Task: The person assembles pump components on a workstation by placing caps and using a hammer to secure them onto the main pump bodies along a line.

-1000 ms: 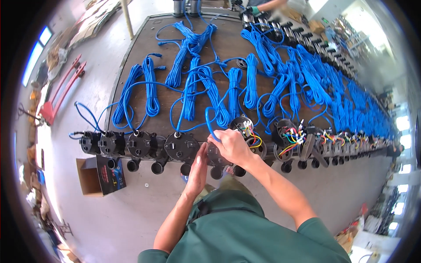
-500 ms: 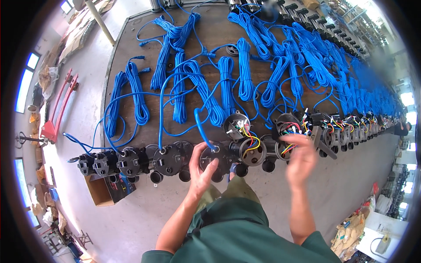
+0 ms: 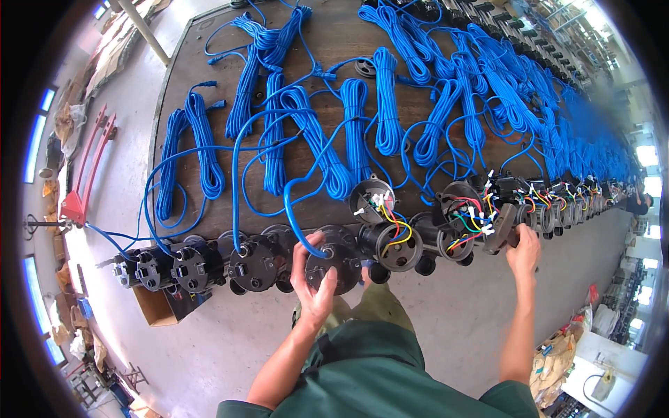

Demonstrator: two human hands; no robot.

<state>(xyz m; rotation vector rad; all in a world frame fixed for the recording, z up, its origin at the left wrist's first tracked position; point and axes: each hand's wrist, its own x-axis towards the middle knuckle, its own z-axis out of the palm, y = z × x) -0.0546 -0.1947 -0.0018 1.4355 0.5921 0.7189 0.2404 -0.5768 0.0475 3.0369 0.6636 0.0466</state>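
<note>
My left hand [image 3: 313,282] grips a round black motor end cover [image 3: 338,268], thumb on its face and fingers at its rim. From a fitting on that cover, a thick blue cable [image 3: 293,209] curves up onto the table. My right hand [image 3: 524,254] is closed around the handle of a dark hammer [image 3: 500,231], whose blocky head lies by the housings. Between my hands, an uncovered round housing [image 3: 397,247] shows yellow, red and blue wires. Above it sits an open cap [image 3: 372,200] with white connectors. Another uncovered housing [image 3: 451,240] stands just left of the hammer.
Coiled blue cables [image 3: 352,132] cover much of the brown table [image 3: 230,132]. Covered motors [image 3: 254,263] line its near edge at left; open wired ones [image 3: 557,209] continue right. A cardboard box [image 3: 157,306] sits on the floor, and a red pallet jack [image 3: 87,181] stands at left.
My right hand has moved right and down and taken hold of the hammer handle. My left hand stays on the round cover. The whole view has shifted slightly.
</note>
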